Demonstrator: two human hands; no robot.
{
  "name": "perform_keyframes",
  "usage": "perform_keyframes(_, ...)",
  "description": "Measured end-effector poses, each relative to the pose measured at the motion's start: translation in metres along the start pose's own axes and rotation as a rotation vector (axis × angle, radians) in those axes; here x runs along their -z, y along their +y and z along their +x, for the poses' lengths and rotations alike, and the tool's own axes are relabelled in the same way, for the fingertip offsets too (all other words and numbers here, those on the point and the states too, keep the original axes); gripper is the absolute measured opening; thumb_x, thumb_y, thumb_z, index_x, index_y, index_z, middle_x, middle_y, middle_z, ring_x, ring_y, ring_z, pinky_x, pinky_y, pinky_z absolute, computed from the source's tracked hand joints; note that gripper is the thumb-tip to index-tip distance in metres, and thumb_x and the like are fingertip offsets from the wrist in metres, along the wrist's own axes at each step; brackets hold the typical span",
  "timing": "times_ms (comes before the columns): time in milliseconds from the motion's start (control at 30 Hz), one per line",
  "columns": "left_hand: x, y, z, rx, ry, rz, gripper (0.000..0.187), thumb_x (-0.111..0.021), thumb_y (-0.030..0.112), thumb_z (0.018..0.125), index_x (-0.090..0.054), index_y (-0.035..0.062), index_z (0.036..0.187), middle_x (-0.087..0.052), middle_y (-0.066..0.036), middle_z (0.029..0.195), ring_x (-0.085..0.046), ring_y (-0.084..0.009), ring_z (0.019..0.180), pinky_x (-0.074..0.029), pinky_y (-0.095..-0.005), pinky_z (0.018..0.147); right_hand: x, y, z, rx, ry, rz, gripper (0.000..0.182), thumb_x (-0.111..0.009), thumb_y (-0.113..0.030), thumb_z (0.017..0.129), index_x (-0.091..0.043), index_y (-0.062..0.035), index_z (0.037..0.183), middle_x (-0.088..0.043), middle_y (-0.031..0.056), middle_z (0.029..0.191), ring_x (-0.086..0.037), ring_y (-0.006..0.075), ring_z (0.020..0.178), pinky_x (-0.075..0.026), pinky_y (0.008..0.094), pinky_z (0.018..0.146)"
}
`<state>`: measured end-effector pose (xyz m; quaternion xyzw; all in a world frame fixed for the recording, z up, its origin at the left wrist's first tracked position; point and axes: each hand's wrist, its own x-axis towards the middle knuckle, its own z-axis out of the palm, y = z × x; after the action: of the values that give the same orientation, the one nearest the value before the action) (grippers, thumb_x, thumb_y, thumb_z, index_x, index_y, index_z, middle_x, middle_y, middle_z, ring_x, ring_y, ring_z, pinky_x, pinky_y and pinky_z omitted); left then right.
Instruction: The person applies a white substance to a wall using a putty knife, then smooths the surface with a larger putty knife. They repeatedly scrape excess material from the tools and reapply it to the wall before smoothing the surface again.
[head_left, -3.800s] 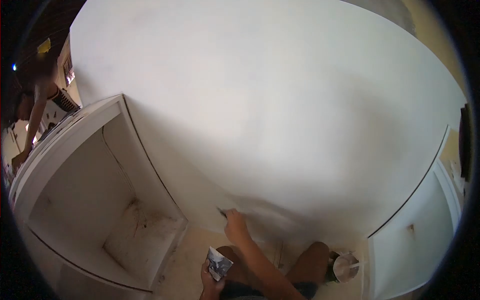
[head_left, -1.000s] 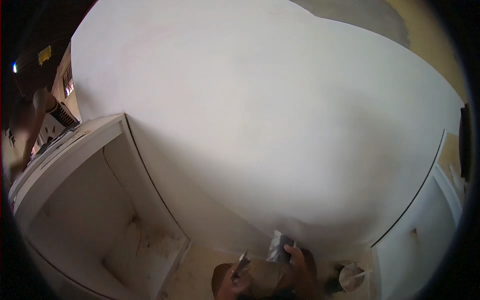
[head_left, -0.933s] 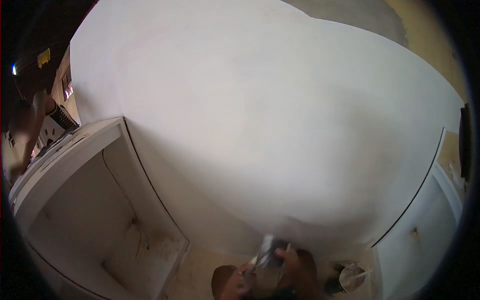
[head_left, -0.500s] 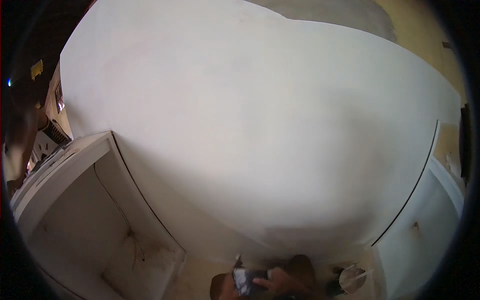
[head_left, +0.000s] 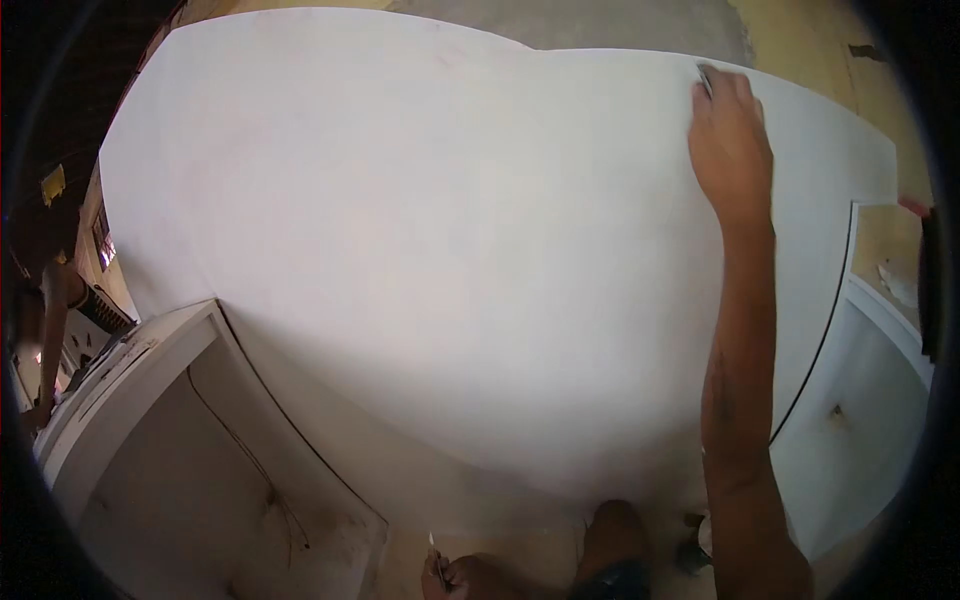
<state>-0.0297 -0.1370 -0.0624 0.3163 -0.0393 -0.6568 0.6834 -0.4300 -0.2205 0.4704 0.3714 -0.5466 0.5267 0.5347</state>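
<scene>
Pale glow, black corners
I see the white panel (head_left: 480,230) bright mid-frame, shadowed low down; the open cabinet (head_left: 165,460) looks dim, and lens distortion bows the edges.

Smooth, matt white finish spans a broad panel (head_left: 450,250)
The left cabinet (head_left: 150,360) has a smooth, matt rim and brown-stained interior; at the far side, a dull grey patch (head_left: 620,25) meets a matt yellowish wall (head_left: 800,45), and the right cabinet (head_left: 860,400) looks smooth inside
</scene>
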Motion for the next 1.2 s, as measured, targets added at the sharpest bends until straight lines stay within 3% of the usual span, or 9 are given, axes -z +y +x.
perform_keyframes(233, 0.117, -0.008, 0.049, -0.12, -0.149, 0.518, 0.059, -0.057, 0.015, 0.089, -0.037, 0.0005, 0.143, -0.042, -0.004, 0.081, -0.045, -0.0145, 0.071, -0.043, -0.0284, 0.063, -0.051, -0.127, -0.012, 0.096, 0.042, 0.055, 0.025, -0.054, -0.015, 0.089, -0.063, -0.0006, 0.107, -0.06, 0.0139, 0.11, -0.056, 0.0324, 0.101, -0.045, 0.0492, 0.079)
perform_keyframes(367, 0.09, 0.011, 0.026, 0.004, -0.212, 0.407, 0.047, -0.057, 0.015, 0.091, -0.044, -0.0023, 0.133, -0.045, -0.005, 0.084, -0.045, -0.0139, 0.075, -0.04, -0.0302, 0.064, -0.043, -0.175, -0.033, 0.233, 0.015, 0.182, 0.025, -0.053, -0.009, 0.087, -0.062, -0.0019, 0.108, -0.059, 0.0113, 0.105, -0.055, 0.0297, 0.093, -0.044, 0.0457, 0.075)
perform_keyframes(467, 0.101, -0.002, 0.027, -0.189, -0.166, 0.638, 0.03, -0.048, 0.008, 0.094, -0.049, -0.0015, 0.123, -0.042, -0.003, 0.079, -0.042, -0.0125, 0.071, -0.038, -0.0275, 0.06, -0.006, -0.178, -0.051, 0.36, -0.234, 0.256, 0.02, -0.054, -0.009, 0.087, -0.063, -0.0029, 0.104, -0.06, 0.0108, 0.103, -0.056, 0.0284, 0.094, -0.044, 0.0435, 0.075)
perform_keyframes(533, 0.113, -0.015, 0.031, -0.812, -0.293, 1.118, 0.019, -0.043, 0.004, 0.097, -0.051, 0.0029, 0.115, -0.041, -0.001, 0.077, -0.042, -0.0107, 0.068, -0.037, -0.025, 0.056, 0.004, -0.169, -0.056, 0.429, -0.424, 0.3, 0.017, -0.054, -0.01, 0.087, -0.064, -0.0035, 0.1, -0.06, 0.0107, 0.102, -0.057, 0.0276, 0.096, -0.044, 0.0427, 0.076)
perform_keyframes(633, 0.103, -0.021, 0.015, -0.247, -0.172, 0.642, 0.012, -0.044, 0.007, 0.099, -0.053, 0.0071, 0.106, -0.042, 0.0, 0.077, -0.042, -0.0102, 0.066, -0.04, -0.0251, 0.054, 0.005, -0.143, -0.052, 0.301, -0.128, 0.399, 0.02, -0.052, -0.008, 0.089, -0.061, -0.0026, 0.106, -0.06, 0.0118, 0.106, -0.057, 0.0283, 0.1, -0.045, 0.0458, 0.083)
perform_keyframes(733, 0.212, -0.087, 0.111, -0.027, -0.339, 0.685, 0.014, -0.046, 0.012, 0.1, -0.055, 0.0082, 0.111, -0.056, -0.001, 0.085, -0.054, -0.0104, 0.073, -0.046, -0.0241, 0.059, -0.024, -0.115, -0.02, 0.168, 0.093, 0.179, 0.031, -0.052, -0.009, 0.09, -0.058, 0.0009, 0.118, -0.059, 0.014, 0.11, -0.056, 0.0312, 0.103, -0.046, 0.0469, 0.087)
perform_keyframes(1033, 0.272, -0.093, 0.163, -0.151, -0.441, 0.178, 0.045, -0.044, 0.017, 0.103, -0.038, 0.0028, 0.145, -0.057, -0.018, 0.13, -0.051, -0.0302, 0.124, -0.047, -0.0407, 0.103, -0.072, -0.177, -0.019, 0.308, 0.263, 0.176, 0.023, -0.058, -0.012, 0.083, -0.062, -0.0005, 0.102, -0.059, 0.0119, 0.102, -0.055, 0.0271, 0.092, -0.045, 0.043, 0.073)
perform_keyframes(1133, 0.004, 0.004, -0.028, -0.034, -0.284, -0.183, 0.041, -0.049, 0.014, 0.102, -0.044, 0.0026, 0.14, -0.059, -0.017, 0.127, -0.056, -0.0292, 0.118, -0.05, -0.0386, 0.099, -0.061, -0.186, -0.038, 0.409, 0.188, 0.28, 0.02, -0.059, -0.012, 0.082, -0.063, -0.0011, 0.099, -0.059, 0.0111, 0.099, -0.055, 0.0264, 0.09, -0.045, 0.0414, 0.07)
perform_keyframes(1200, 0.035, -0.008, -0.007, 0.036, -0.263, -0.282, 0.038, -0.051, 0.015, 0.101, -0.047, 0.0027, 0.137, -0.061, -0.016, 0.122, -0.059, -0.028, 0.113, -0.053, -0.0375, 0.094, -0.038, -0.18, -0.054, 0.462, 0.051, 0.325, 0.019, -0.057, -0.008, 0.083, -0.064, 0.0006, 0.098, -0.059, 0.0124, 0.097, -0.057, 0.0285, 0.089, -0.048, 0.044, 0.07)
